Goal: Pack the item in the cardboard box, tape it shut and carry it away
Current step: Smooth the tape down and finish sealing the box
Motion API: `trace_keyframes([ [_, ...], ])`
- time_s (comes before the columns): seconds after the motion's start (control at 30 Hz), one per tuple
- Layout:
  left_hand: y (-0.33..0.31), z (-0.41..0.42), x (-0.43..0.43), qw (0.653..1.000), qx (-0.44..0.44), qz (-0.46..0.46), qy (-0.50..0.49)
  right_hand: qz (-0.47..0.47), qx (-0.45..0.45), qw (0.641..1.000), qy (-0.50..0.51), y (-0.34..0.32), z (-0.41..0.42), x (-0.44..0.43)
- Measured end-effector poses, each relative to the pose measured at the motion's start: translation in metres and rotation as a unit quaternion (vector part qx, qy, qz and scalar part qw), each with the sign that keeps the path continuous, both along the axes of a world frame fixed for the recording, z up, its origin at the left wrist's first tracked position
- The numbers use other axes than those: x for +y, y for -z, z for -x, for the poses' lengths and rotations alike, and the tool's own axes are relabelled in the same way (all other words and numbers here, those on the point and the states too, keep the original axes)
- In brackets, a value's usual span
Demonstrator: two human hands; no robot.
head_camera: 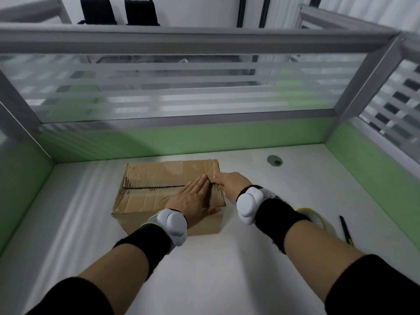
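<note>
White desk, hands flat on cardboard box

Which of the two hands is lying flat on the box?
The left hand, palm down on the cardboard box; the right hand only fingers the seam's right end.

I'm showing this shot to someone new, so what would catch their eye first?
Probably the cardboard box in the middle of the white desk, flaps closed. The left hand lies flat on its top, and the right hand touches the right end of the seam. A tape roll peeks out behind the right wrist.
</note>
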State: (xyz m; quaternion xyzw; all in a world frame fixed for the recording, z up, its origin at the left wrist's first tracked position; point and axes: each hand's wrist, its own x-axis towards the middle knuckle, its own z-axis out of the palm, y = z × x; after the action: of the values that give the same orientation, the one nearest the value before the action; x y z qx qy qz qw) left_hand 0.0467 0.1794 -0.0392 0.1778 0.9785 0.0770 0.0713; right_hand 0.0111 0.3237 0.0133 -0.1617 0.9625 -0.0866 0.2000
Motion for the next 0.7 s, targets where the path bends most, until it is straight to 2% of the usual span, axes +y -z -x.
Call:
trace_keyframes([
  [0.23,0.0021,0.0025,-0.0009,1.000,-0.007,-0.008,0.010,-0.067,-0.007,0.996,-0.054,0.0044,-0.0045,0.0028],
  [0.7,0.0030,0.0025,-0.0021,1.000,-0.018,-0.017,0.003,-0.100,-0.027,0.992,-0.077,0.0046,-0.0023,-0.0049],
])
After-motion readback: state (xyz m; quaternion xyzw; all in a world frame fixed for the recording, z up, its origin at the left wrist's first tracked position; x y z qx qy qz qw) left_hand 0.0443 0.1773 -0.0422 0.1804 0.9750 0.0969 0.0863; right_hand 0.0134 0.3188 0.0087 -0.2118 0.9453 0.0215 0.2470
